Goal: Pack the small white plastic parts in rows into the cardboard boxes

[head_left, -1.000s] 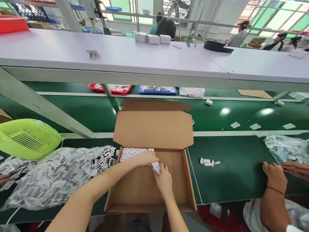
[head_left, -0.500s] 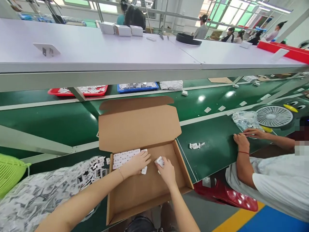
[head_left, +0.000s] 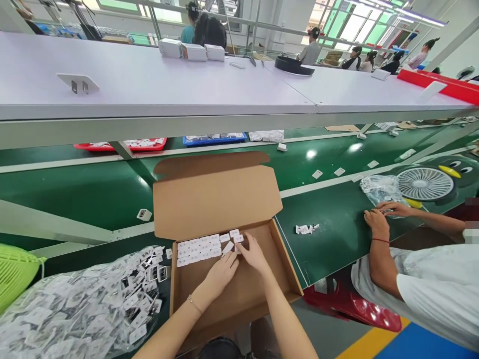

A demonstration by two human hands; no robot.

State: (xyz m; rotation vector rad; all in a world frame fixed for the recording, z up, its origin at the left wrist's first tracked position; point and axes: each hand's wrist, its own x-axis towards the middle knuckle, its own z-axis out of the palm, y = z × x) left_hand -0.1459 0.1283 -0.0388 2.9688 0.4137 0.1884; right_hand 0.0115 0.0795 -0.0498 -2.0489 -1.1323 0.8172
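My left hand (head_left: 223, 273) is low over the open cardboard box (head_left: 220, 309), its fingers together at a tilted white plastic piece (head_left: 228, 248). My right hand (head_left: 255, 255) reaches in from the other side. Its thumb and fingers close round small white square pieces (head_left: 238, 239) near the box's back wall; the fingers partly hide them. Left of both hands, two rows of similar white pieces (head_left: 198, 249) lie side by side against the back left of the box. The raised lid (head_left: 217, 199) leans back.
A clear bag of loose white pieces (head_left: 75, 304) lies left of the box. A co-worker's hands (head_left: 379, 217) are at the right, near a plastic bag (head_left: 381, 188) and a fan (head_left: 424, 183). A white shelf (head_left: 168, 89) crosses above the green belt (head_left: 82, 184), which carries scattered pieces.
My left hand has drawn back toward me from the rows. My right hand has moved up and left with its white piece to the back of the box. A white piece shows on the belt at left.
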